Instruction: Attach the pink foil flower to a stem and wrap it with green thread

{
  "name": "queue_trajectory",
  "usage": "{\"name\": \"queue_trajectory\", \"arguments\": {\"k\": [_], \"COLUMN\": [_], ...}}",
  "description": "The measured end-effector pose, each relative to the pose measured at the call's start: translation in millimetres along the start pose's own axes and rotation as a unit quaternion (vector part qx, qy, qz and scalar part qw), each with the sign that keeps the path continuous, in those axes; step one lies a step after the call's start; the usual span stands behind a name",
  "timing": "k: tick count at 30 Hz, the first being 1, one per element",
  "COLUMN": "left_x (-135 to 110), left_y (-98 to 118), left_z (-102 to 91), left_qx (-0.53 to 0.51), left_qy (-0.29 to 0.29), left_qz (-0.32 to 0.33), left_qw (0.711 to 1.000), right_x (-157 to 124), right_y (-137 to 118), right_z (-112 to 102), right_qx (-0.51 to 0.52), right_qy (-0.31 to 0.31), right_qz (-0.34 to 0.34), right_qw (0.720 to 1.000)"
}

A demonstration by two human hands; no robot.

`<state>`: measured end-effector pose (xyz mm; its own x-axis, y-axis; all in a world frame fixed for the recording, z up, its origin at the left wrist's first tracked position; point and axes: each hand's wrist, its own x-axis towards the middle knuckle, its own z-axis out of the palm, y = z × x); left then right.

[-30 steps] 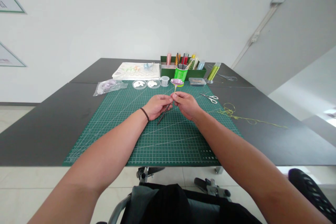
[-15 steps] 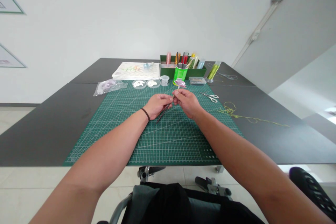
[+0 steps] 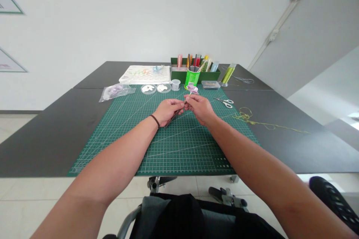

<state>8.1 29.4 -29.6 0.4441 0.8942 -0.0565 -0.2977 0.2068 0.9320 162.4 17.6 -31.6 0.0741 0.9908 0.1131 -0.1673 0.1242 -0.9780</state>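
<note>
Lilac glossy cupped petal (image 3: 192, 89) on a thin pale stem (image 3: 187, 97), held in the air above the far part of the green gridded cutting mat (image 3: 179, 149). A slim dark rod (image 3: 167, 124) slants from the stem toward the near left; the join is hidden by fingers.

Right hand (image 3: 199, 110): thumb and forefinger closed in a tight pinch on the stem, just below the petal. Left hand (image 3: 167, 112): fingers curled shut around the rod. Fingertips of both nearly meet.

Step in hand: fine two-handed work at the stem.

Around: white pieces in two clear round dishes (image 3: 156, 88), a green can (image 3: 192, 77) in a green box (image 3: 210, 76), steel scissors (image 3: 224, 101). Can label unreadable; no legible writing.
</note>
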Motion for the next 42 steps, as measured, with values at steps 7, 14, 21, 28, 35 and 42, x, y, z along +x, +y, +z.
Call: {"name": "queue_trajectory", "arguments": {"k": [7,14,21,28,35,42], "left_x": [0.8,-2.2,-3.8,-0.2,2.9,2.4], "left_y": [-2.9,1.9,4.9,3.5,0.7,1.5], "left_z": [-2.8,0.7,7.5,4.7,-1.0,2.8], "left_qx": [0.026,0.061,0.060,0.069,0.111,0.119], "left_qy": [-0.007,0.016,0.036,0.082,0.121,0.132], "left_qz": [0.002,-0.036,0.006,0.071,0.103,0.109], "left_qw": [1.000,0.997,0.998,0.992,0.981,0.978], "right_x": [-1.2,-0.5,-1.0,-9.4,-21.3,-21.8], "right_y": [-0.5,-0.3,0.5,-3.2,-10.0,-17.7], "right_z": [-0.6,-2.5,0.4,4.9,12.1,14.7], "right_qx": [0.002,-0.026,-0.017,0.011,-0.183,-0.271], "right_qy": [-0.010,-0.013,-0.005,-0.092,-0.103,-0.022], "right_qz": [0.007,-0.008,-0.019,0.057,0.022,-0.057], "right_qw": [1.000,1.000,1.000,0.994,0.977,0.961]}}
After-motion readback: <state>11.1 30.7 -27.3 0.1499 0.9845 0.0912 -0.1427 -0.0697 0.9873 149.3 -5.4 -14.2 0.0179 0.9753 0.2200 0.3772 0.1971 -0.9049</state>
